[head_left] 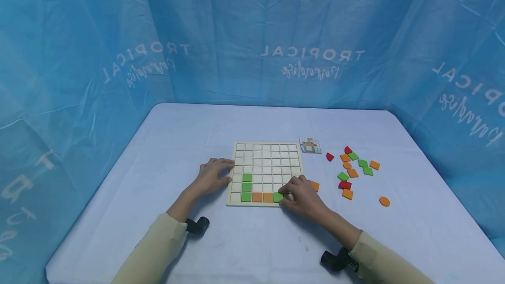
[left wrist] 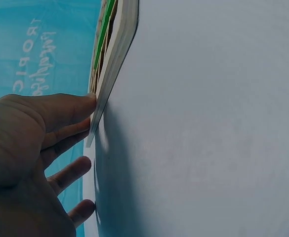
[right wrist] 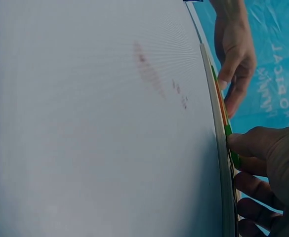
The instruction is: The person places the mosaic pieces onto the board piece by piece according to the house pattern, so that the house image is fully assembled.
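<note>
A wooden grid board (head_left: 272, 168) lies on the table. Green square tiles (head_left: 247, 186) fill several cells of its second column, and two orange square tiles (head_left: 262, 197) continue along the bottom row. Beside them my right hand (head_left: 304, 198) has thumb and forefinger at the edges of another green tile (head_left: 278, 197), pinching it in its bottom-row cell. In the right wrist view this green tile (right wrist: 234, 159) shows between thumb and forefinger. My left hand (head_left: 213, 175) touches the board's left edge with thumb and fingertips, fingers loosely spread; the left wrist view shows the thumb against that edge (left wrist: 109, 64).
A small pattern card (head_left: 310, 145) lies at the board's far right corner. Loose orange, green and red pieces (head_left: 352, 173) are scattered to the right, with an orange disc (head_left: 384, 201) apart from them. One orange piece (head_left: 314, 186) is partly hidden behind my right hand.
</note>
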A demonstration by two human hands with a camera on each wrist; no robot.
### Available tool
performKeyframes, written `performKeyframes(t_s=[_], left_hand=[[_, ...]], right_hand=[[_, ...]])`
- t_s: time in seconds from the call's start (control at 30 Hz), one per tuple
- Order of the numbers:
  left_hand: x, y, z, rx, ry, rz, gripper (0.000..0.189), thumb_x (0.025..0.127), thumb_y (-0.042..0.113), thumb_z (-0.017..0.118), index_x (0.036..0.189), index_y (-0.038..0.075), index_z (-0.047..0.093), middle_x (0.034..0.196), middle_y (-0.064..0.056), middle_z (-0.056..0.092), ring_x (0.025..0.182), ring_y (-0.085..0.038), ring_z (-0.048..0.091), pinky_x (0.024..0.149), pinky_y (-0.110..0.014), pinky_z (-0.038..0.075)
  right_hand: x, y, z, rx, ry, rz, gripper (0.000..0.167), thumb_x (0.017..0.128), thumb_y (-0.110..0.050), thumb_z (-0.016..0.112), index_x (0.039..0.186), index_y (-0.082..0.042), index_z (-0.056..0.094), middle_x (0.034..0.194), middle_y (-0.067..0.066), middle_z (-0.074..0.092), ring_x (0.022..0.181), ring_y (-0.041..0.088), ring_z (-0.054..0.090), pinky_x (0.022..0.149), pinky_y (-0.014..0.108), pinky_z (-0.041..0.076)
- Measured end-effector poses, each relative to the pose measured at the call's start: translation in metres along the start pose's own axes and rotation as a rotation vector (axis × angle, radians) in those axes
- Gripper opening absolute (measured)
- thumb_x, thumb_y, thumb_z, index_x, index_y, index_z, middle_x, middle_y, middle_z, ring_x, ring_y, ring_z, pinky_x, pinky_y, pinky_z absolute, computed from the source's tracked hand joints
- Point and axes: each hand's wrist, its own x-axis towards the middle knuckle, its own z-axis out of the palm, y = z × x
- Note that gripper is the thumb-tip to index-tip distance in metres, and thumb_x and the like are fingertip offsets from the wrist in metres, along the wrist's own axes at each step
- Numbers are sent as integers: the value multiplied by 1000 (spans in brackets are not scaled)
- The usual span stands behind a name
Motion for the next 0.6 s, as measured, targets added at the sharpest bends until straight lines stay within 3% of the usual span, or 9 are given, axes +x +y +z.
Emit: performKeyframes(t_s=[0.6], left_hand=[[-3,-1,0,-36,10,15,43,87,16,70,128,6,61,137,-7,52,129,-30,37,101,-53,25]], right_hand=[[-1,-4,-3,13,-16,41,23,76,-16,82,97,-12,74,88,-4,55,88,15,42,72,33,38]])
